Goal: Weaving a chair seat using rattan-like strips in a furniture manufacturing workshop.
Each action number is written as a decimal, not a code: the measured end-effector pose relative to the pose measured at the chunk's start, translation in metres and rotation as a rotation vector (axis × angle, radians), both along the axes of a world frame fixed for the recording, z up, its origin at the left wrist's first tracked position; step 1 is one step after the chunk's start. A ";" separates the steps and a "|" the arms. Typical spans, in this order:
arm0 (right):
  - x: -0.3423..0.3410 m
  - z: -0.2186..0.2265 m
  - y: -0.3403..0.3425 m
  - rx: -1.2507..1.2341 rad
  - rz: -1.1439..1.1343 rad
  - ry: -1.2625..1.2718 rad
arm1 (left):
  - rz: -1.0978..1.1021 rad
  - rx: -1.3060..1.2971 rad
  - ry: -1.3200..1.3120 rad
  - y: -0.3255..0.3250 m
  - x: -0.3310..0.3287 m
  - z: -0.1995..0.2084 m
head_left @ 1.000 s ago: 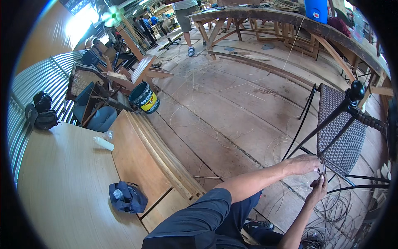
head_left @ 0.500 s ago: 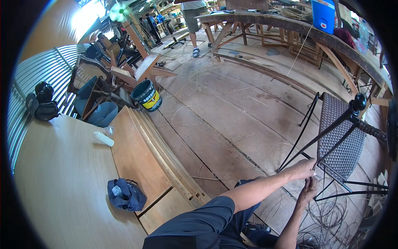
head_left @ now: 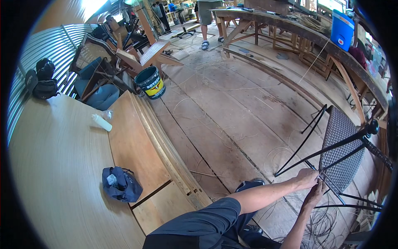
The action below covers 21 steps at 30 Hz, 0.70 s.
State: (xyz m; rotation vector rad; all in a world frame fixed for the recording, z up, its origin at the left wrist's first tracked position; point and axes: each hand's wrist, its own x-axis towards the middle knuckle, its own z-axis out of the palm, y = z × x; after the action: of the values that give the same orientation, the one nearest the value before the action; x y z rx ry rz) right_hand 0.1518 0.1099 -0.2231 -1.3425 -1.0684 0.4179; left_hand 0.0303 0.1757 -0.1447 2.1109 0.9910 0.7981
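Observation:
A chair with a black frame and a dark brown woven panel (head_left: 340, 143) stands tilted on the floor to the right, its thin legs pointing left and down. At the panel's lower near corner my left hand (head_left: 307, 178) is closed, fingers pinched against the frame. Just below it, almost touching, my right hand (head_left: 315, 194) is closed too, fingertips up at the same edge. Whatever lies between the fingers is too small to make out. Beneath the hands, loose coils of thin dark strands (head_left: 322, 226) lie on the floor.
To my left is a pale wooden tabletop (head_left: 54, 166) with a dark blue bag (head_left: 122, 184), a white bottle (head_left: 102, 123) and black caps (head_left: 43, 83). Stacked boards (head_left: 153, 153) edge it. Beyond stand a dark bucket (head_left: 150, 83), a long workbench (head_left: 286, 25) with a blue cooler (head_left: 342, 31), and another person (head_left: 205, 20).
The view has shifted, so the room sits differently in the picture. Both hands remain close together at the chair's lower corner, with the right hand a little nearer the panel edge.

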 end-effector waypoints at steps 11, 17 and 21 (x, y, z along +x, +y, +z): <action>-0.008 0.007 0.011 -0.074 -0.182 -0.138 | -0.116 -0.016 -0.122 -0.003 -0.025 0.034; -0.046 0.040 0.013 0.063 0.117 0.646 | -0.084 0.263 -0.120 -0.002 -0.013 0.005; -0.028 0.029 0.008 -0.131 0.318 0.608 | 0.039 0.200 -0.017 -0.004 -0.020 0.018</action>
State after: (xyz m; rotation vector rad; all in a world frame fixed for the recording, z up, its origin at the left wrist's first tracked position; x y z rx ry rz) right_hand 0.1236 0.1175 -0.1944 -1.0495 -0.7438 1.0723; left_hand 0.0099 0.1720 -0.1268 2.2543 0.9814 0.9683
